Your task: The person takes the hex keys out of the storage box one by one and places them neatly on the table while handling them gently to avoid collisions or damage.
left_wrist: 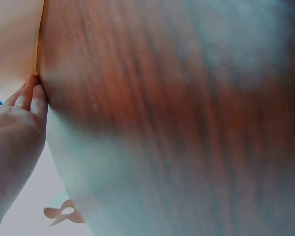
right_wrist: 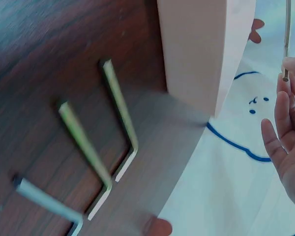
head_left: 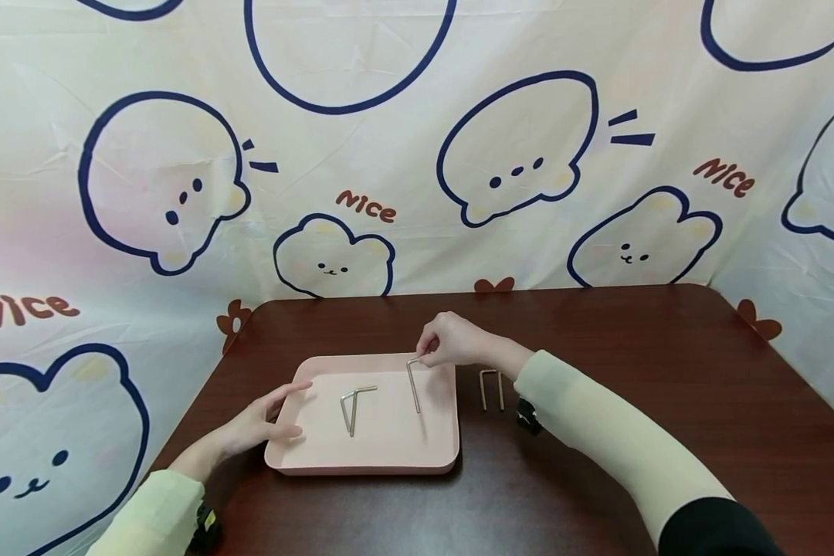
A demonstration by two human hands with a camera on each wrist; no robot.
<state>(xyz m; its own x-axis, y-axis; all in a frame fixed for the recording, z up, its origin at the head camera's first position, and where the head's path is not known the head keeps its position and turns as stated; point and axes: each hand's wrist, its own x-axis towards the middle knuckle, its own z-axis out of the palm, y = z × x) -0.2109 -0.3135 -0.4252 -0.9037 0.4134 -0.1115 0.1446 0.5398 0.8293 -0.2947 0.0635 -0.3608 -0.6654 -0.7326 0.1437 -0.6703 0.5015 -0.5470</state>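
Note:
My right hand (head_left: 455,341) pinches the short arm of an L-shaped metal hex key (head_left: 413,386) between thumb and fingertips, over the right part of a pink tray (head_left: 361,469). Its long arm hangs down over the tray floor; whether its tip touches is hard to tell. Two more hex keys (head_left: 353,421) lie crossed in the tray's left half. My left hand (head_left: 253,421) holds the tray's left rim, thumb and index finger reaching over the edge, the other fingers against the outer wall (left_wrist: 14,44).
Right of the tray, several hex keys (right_wrist: 83,142) lie in a row on the dark wooden table (head_left: 598,340); in the head view the right sleeve (head_left: 598,417) partly covers that row. A patterned cloth (head_left: 417,154) hangs behind the table.

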